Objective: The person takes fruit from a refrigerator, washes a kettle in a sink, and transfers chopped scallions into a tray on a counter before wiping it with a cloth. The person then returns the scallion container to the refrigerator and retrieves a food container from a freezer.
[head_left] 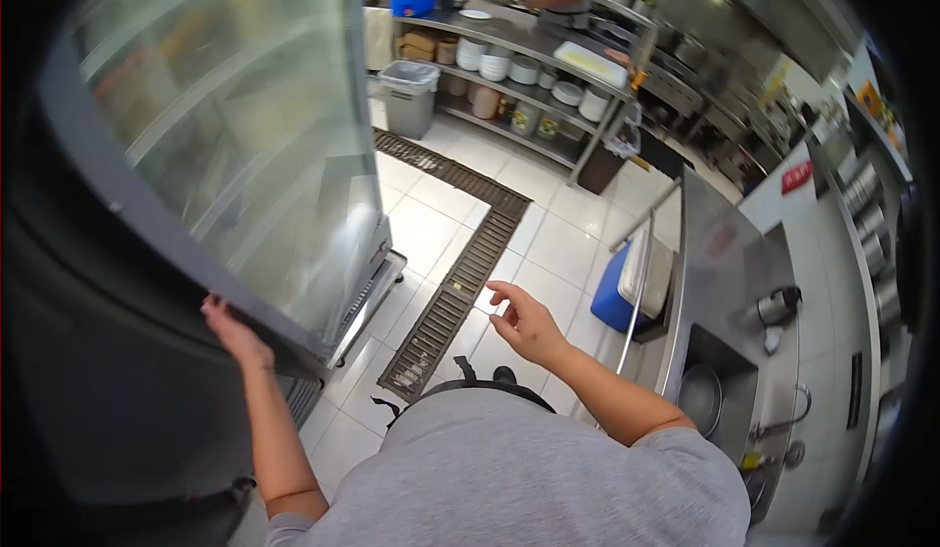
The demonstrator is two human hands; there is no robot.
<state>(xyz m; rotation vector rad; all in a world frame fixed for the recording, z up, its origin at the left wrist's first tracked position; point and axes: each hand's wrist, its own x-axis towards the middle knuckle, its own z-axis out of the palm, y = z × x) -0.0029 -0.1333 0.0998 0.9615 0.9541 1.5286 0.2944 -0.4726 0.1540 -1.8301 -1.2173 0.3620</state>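
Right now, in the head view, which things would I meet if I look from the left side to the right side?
Left hand → grey bin → right hand → blue container → round metal pan → black-and-silver object.

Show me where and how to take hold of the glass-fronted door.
Probably best by the upright edge of its grey frame, about where the left hand is, coming from the near side. That long, narrow edge faces the wearer and should give fingers something to hook; the broad, flat glass offers little.
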